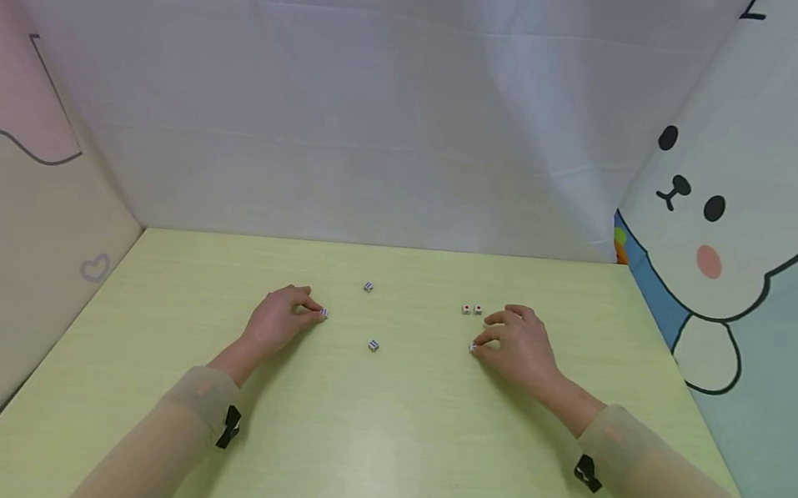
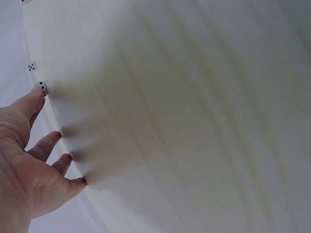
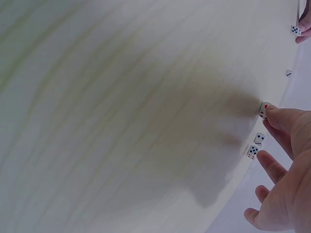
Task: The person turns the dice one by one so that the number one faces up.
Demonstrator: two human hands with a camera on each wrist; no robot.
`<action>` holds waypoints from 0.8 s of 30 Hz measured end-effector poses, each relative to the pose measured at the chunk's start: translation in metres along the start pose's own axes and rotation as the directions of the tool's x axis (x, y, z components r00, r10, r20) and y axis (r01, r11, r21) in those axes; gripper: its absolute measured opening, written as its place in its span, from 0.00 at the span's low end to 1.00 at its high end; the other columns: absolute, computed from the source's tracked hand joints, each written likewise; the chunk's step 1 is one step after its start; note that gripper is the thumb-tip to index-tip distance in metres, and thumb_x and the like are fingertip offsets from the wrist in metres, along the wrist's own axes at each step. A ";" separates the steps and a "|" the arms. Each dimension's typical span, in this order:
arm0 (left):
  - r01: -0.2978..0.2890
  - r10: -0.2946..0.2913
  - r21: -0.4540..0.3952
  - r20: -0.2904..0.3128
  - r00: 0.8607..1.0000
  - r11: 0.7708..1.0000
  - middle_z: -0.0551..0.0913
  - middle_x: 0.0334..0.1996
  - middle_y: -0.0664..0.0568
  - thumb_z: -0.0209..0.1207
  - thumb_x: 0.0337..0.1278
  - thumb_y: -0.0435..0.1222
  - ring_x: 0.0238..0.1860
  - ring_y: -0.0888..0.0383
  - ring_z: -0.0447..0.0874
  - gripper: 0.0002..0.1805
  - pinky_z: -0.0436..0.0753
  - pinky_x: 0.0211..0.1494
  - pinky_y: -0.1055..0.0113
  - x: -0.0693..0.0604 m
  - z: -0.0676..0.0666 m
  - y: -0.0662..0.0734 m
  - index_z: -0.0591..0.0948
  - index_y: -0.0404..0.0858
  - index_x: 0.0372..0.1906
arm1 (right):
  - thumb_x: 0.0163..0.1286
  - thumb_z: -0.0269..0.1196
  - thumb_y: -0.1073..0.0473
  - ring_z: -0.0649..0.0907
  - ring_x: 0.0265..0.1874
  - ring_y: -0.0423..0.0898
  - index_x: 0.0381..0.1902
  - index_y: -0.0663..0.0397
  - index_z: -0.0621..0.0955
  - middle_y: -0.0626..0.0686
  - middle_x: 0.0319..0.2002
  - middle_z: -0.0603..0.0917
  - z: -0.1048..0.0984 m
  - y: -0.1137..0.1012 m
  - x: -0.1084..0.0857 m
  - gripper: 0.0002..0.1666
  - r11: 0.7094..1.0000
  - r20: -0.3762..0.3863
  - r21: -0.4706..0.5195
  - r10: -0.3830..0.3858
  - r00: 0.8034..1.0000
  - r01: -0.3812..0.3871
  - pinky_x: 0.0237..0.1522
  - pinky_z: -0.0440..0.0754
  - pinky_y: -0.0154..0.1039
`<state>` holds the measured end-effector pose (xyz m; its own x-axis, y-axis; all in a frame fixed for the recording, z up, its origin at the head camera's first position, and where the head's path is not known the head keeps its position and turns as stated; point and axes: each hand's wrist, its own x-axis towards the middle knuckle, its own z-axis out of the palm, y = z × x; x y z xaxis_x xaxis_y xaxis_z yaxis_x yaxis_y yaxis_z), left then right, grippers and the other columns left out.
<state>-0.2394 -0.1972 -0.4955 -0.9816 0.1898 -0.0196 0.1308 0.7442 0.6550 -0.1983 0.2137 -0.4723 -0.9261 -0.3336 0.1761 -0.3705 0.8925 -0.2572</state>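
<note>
My left hand (image 1: 281,319) pinches a small white die (image 1: 325,314) between thumb and finger at the table surface. In the left wrist view that die (image 2: 42,88) shows blue pips, and the other fingertips touch the tabletop. On the right, my right hand (image 1: 520,351) holds another white die (image 1: 472,348) by thumb and finger; a red pip shows on this die (image 3: 264,109) in the right wrist view. Just beyond it, two dice (image 1: 467,309) sit side by side near the right fingertips. Between the hands lie a farther die (image 1: 368,287) and a nearer die (image 1: 374,346), apart from each other.
The pale yellow wood-grain table (image 1: 371,464) carries all the dice. A white cloth (image 1: 387,113) hangs along its back edge. Printed panels stand at both sides, the right panel (image 1: 748,244) showing a cartoon animal.
</note>
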 end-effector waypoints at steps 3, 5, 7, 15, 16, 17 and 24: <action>-0.002 0.002 0.005 -0.001 1.000 1.000 0.72 0.71 0.36 0.67 0.67 0.41 0.77 0.34 0.56 0.11 0.49 0.79 0.37 0.000 0.001 -0.001 0.89 0.39 0.46 | 0.61 0.77 0.53 0.72 0.66 0.64 0.34 0.45 0.93 0.55 0.52 0.86 0.002 0.001 0.000 0.05 1.000 0.000 -0.001 0.002 1.000 -0.002 0.67 0.67 0.66; -0.004 0.004 0.009 -0.001 1.000 1.000 0.72 0.71 0.36 0.67 0.67 0.41 0.77 0.34 0.56 0.11 0.49 0.79 0.37 0.000 0.001 -0.001 0.89 0.39 0.46 | 0.61 0.77 0.53 0.72 0.66 0.64 0.34 0.45 0.93 0.55 0.52 0.86 0.002 0.001 0.000 0.05 1.000 -0.003 -0.002 0.002 1.000 -0.002 0.67 0.67 0.66; -0.007 0.007 0.012 -0.003 1.000 1.000 0.72 0.71 0.37 0.67 0.67 0.41 0.77 0.34 0.57 0.11 0.49 0.79 0.37 0.001 0.002 -0.002 0.89 0.39 0.46 | 0.61 0.77 0.53 0.72 0.65 0.65 0.34 0.45 0.93 0.55 0.52 0.86 0.002 0.001 -0.001 0.05 1.000 -0.004 -0.006 0.001 1.000 -0.001 0.67 0.68 0.66; -0.006 0.006 0.014 -0.002 1.000 1.000 0.72 0.71 0.37 0.67 0.67 0.41 0.77 0.34 0.57 0.11 0.48 0.79 0.37 0.001 0.003 -0.003 0.89 0.39 0.46 | 0.61 0.77 0.53 0.73 0.65 0.64 0.33 0.45 0.93 0.55 0.51 0.87 0.005 0.001 0.001 0.05 0.999 0.001 -0.036 -0.009 1.000 0.009 0.68 0.67 0.64; -0.008 0.008 0.016 -0.003 1.000 1.000 0.72 0.70 0.37 0.67 0.67 0.42 0.77 0.34 0.57 0.11 0.48 0.79 0.37 0.001 0.003 -0.003 0.89 0.39 0.46 | 0.61 0.76 0.53 0.72 0.65 0.64 0.33 0.45 0.93 0.55 0.51 0.87 0.005 0.001 0.001 0.04 0.999 0.003 -0.038 -0.008 1.000 0.008 0.69 0.66 0.64; -0.008 0.008 0.015 -0.004 1.000 1.000 0.72 0.71 0.37 0.67 0.67 0.42 0.77 0.34 0.57 0.11 0.49 0.79 0.37 0.001 0.003 -0.004 0.89 0.39 0.46 | 0.61 0.76 0.53 0.72 0.65 0.64 0.33 0.45 0.93 0.55 0.52 0.87 0.005 0.001 0.001 0.05 0.999 0.005 -0.038 -0.005 1.000 0.006 0.69 0.66 0.64; -0.025 0.025 0.015 -0.009 1.000 1.000 0.72 0.70 0.35 0.67 0.67 0.42 0.76 0.32 0.56 0.11 0.48 0.79 0.36 0.002 0.004 -0.007 0.89 0.39 0.45 | 0.64 0.75 0.52 0.69 0.68 0.66 0.37 0.47 0.92 0.58 0.56 0.85 -0.002 0.000 0.001 0.07 0.994 0.009 0.082 0.076 0.997 -0.077 0.68 0.64 0.68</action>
<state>-0.2414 -0.1991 -0.5029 -0.9793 0.2024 0.0036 0.1571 0.7488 0.6439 -0.1985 0.2138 -0.4701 -0.9522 -0.2674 0.1475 -0.3030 0.8878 -0.3466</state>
